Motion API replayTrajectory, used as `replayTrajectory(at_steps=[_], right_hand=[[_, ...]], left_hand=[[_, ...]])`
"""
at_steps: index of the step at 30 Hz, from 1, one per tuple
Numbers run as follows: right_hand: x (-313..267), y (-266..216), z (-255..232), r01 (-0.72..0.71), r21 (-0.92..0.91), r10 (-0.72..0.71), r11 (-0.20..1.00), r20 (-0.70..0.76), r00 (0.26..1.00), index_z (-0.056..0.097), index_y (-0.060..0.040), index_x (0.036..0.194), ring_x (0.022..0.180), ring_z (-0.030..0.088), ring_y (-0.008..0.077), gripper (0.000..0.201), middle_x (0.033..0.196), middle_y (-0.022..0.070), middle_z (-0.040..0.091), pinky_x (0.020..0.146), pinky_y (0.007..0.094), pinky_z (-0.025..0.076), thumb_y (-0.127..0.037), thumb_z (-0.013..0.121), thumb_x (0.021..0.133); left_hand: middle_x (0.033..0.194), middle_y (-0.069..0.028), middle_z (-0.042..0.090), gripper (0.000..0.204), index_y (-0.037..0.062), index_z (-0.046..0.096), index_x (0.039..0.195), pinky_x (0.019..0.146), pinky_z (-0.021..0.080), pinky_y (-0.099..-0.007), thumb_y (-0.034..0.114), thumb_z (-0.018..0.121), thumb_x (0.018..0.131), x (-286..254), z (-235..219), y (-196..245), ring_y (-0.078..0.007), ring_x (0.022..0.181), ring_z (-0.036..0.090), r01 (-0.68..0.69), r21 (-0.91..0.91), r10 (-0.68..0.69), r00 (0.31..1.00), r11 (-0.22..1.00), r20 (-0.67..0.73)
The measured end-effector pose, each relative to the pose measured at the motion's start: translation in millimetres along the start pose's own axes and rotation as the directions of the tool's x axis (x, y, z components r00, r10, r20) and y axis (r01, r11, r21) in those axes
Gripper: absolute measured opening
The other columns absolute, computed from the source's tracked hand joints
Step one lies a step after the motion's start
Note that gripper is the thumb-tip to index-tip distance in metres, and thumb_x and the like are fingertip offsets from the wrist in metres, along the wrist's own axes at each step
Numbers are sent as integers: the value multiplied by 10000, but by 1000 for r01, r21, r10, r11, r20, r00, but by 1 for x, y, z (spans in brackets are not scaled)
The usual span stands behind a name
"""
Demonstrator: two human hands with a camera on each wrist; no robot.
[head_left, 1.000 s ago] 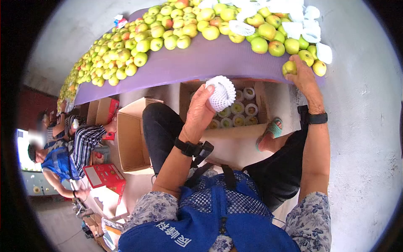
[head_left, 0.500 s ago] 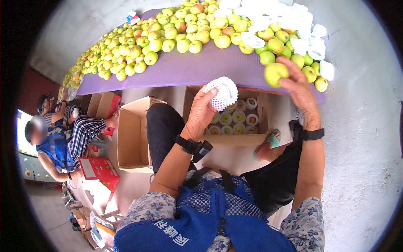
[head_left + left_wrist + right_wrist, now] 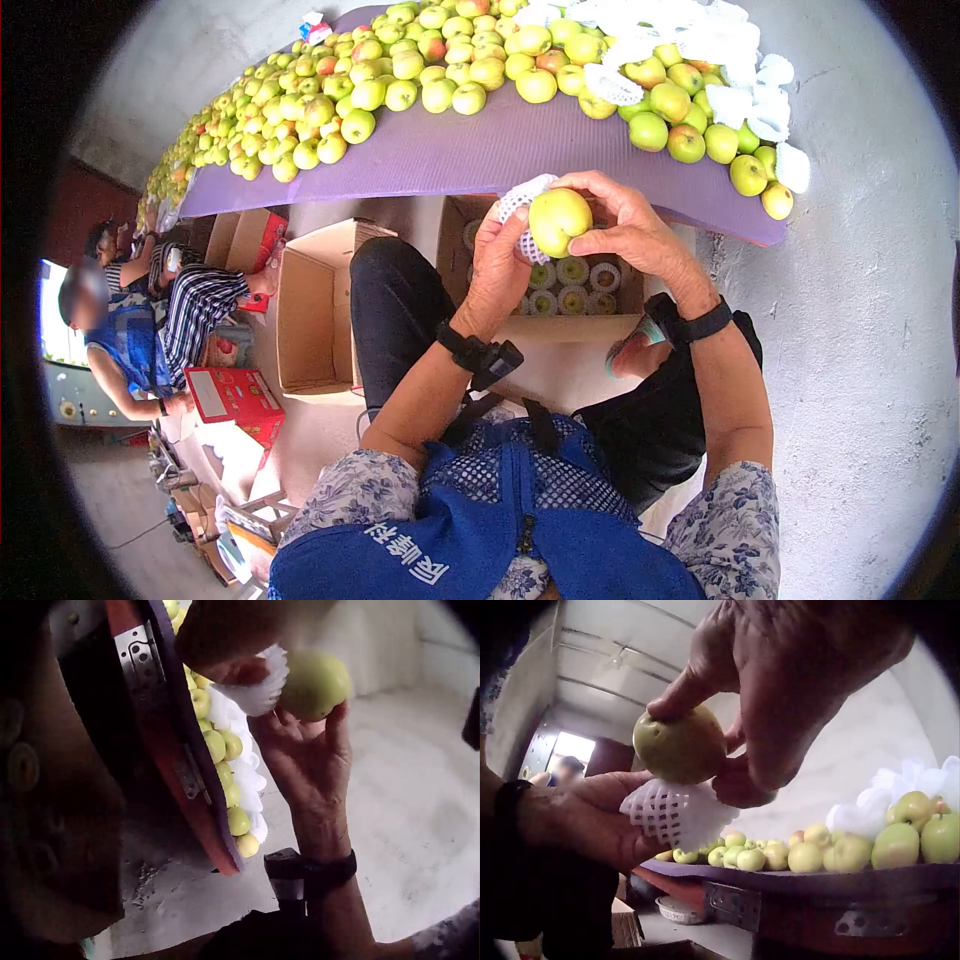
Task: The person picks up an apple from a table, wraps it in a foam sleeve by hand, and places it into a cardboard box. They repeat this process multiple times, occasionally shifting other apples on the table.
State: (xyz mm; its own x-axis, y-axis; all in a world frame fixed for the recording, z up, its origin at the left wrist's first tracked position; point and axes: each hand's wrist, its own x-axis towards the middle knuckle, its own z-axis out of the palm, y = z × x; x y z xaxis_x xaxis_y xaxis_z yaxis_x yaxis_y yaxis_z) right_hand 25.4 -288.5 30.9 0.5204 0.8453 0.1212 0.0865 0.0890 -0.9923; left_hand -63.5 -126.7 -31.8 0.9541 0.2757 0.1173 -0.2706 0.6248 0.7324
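My left hand (image 3: 492, 262) holds a white foam net sleeve (image 3: 676, 817) in front of my body, over the carton. Between thumb and fingers my right hand (image 3: 640, 232) grips a yellow-green apple (image 3: 560, 222), right at the sleeve's mouth. In the right wrist view the apple sits just above the netting, with the thumb on its top side. The left wrist view shows the apple beside the sleeve's frilled edge. Below the hands, an open carton (image 3: 570, 328) contains several apples in foam nets, partly hidden by the hands.
A purple-covered table (image 3: 430, 160) bears a long heap of loose apples (image 3: 300, 110). White foam sleeves (image 3: 700, 40) lie piled at its right end. An open cardboard box (image 3: 315, 310) stands left of my knee. Another person (image 3: 130, 340) sits at far left near a red box (image 3: 235, 395).
My right hand has lifted the apple from the table's right end and brought it left and down to the sleeve in my left hand, which stays about in place.
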Motion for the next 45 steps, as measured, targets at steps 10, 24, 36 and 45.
replayTrajectory(at_steps=[10,24,36,45], right_hand=[[18,12,4,-40,151,14,988,174,985,553,-59,1209,1178,474,181,597,1259,54,511,1022,345,379,-32,792,663],[26,30,6,-93,-14,94,996,26,995,538,3,1216,1065,547,164,566,1137,72,589,955,311,427,-145,764,718],[32,35,-6,17,226,13,974,-129,992,498,-22,1282,1105,534,175,486,1184,79,566,961,306,425,-371,524,945],[32,35,0,-265,264,224,927,175,959,564,-68,1222,991,567,128,434,1122,50,605,839,290,479,-402,502,953]], left_hand=[[1140,-59,618,296,49,535,1199,949,453,-334,104,551,909,-4,-20,12,-172,1057,586,-6,-59,9,998,998,59],[1256,-61,522,583,54,411,1333,1010,394,-352,142,670,818,-7,-15,22,-177,1146,514,-23,337,-6,996,941,84],[1223,-103,536,697,10,385,1329,1002,419,-372,218,709,749,-16,3,44,-226,1130,540,118,100,-126,989,988,77],[1256,-94,530,773,18,392,1351,1009,414,-359,285,732,710,-19,0,60,-215,1149,534,172,111,-195,950,979,243]])
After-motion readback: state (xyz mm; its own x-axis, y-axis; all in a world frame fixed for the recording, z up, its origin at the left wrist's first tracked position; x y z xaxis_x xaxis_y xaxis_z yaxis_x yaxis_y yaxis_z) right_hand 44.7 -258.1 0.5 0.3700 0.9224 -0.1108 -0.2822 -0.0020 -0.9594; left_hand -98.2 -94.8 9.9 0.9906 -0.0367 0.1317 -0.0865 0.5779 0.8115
